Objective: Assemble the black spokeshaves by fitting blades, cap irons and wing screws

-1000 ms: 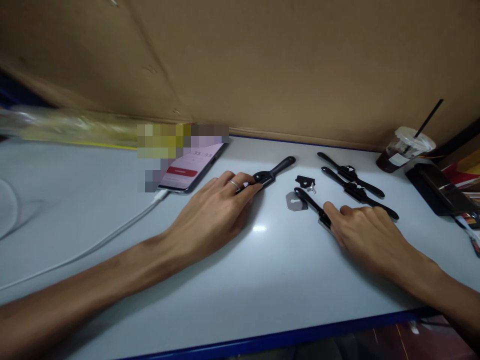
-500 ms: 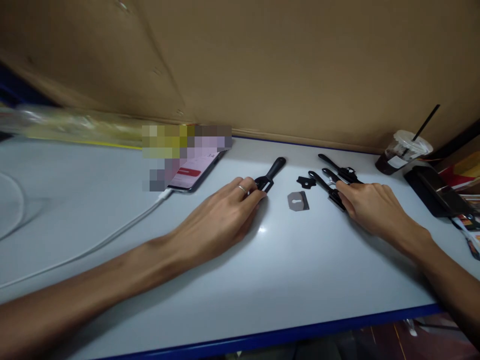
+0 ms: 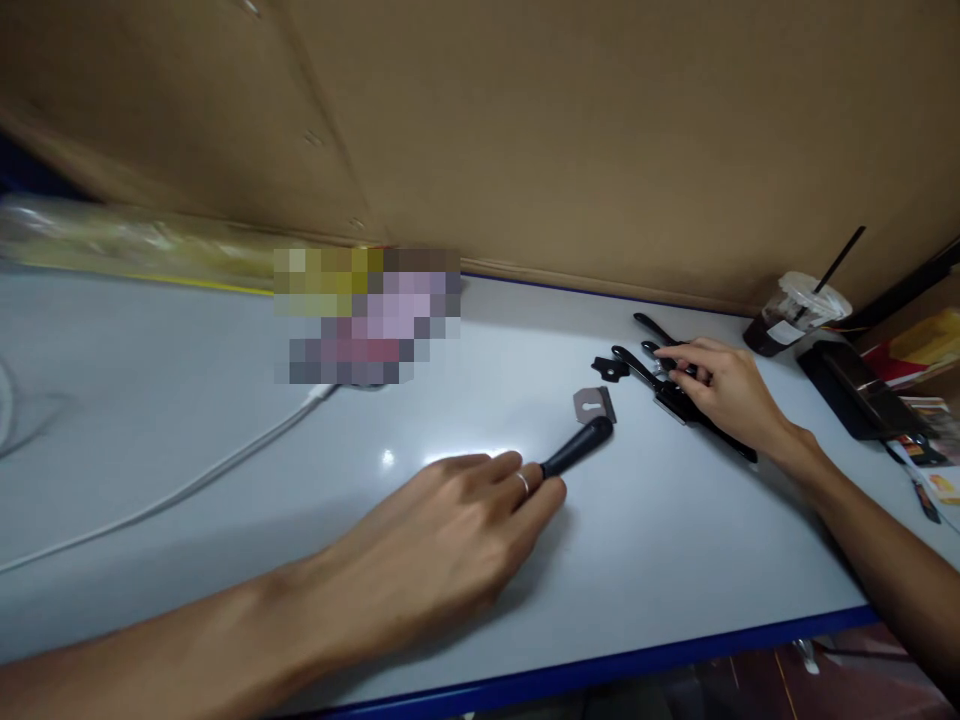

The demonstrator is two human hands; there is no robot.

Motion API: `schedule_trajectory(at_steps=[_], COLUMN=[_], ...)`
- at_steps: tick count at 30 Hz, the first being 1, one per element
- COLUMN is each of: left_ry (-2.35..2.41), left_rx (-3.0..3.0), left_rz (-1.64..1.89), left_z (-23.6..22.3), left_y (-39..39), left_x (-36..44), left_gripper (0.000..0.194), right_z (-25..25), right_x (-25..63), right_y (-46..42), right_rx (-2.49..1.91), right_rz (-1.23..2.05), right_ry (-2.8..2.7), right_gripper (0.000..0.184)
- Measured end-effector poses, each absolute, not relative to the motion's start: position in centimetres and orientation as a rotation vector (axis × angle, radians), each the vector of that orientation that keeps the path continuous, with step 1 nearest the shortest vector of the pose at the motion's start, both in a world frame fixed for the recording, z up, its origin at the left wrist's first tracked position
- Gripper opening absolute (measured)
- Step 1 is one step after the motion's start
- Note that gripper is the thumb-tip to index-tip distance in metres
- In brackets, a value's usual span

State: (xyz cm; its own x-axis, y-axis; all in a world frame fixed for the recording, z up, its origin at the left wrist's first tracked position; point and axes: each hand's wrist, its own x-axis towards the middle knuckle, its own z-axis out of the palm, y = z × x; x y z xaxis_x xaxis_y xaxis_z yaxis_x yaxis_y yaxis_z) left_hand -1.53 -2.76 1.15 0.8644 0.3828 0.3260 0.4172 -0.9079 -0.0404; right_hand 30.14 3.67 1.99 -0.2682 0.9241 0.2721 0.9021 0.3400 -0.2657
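Observation:
My left hand (image 3: 472,520), with a ring on one finger, is closed on a black spokeshave body (image 3: 581,445). One handle points up to the right; my fingers hide the rest. My right hand (image 3: 724,385) has its fingers drawn together over a group of black spokeshaves (image 3: 679,400). Whatever they pinch is too small and partly hidden to name. A grey blade (image 3: 592,405) with a keyhole slot lies just beyond the left hand's handle. Behind it rests a small black metal plate (image 3: 610,369) with a hole, near the spokeshave handles.
A white tabletop (image 3: 675,560) has a blue front edge. A lidded cup with a straw (image 3: 795,315) and a black box-like object (image 3: 851,380) stand at the right. A white cable (image 3: 225,470) runs to a blurred-out phone. Cardboard (image 3: 562,130) rises behind.
My left hand has drawn the spokeshave body toward me, across the table and off its former spot. My right hand has lifted slightly, its fingers now more bunched over the spokeshaves.

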Motion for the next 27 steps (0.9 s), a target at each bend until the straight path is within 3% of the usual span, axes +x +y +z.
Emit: schedule_trajectory(at_steps=[7,12,20,24,27], left_ry=[-0.333,-0.321,-0.226,-0.496,-0.691], left_rx=[-3.076,-3.198,-3.165,-3.063,-2.997], left_rz=[-0.45,-0.56,-0.596,-0.648,-0.62], left_z=[1.9,1.5,1.3,1.0,0.7], left_y=[-3.2,-2.6,-2.2,-2.3,-2.0], left_x=[-1.1,-1.3,-1.2,-1.2,-1.0], left_gripper=[0.014,0.038,0.05,0.04,0.015], right_z=[2.1,2.3,2.1,2.4,3.1], right_x=[30.1,30.5,30.5,30.0,29.4], right_y=[4.1,4.9,5.4,5.1,4.3], right_rx=[-1.697,-1.759,-1.793,-1.766,-1.697], right_rz=[0.146,0.199,0.101,-0.024,-0.07], right_ry=[-2.268,-2.261,-2.252,-2.213,-2.183], right_gripper=[0.028,0.016,0.013,0.015,0.017])
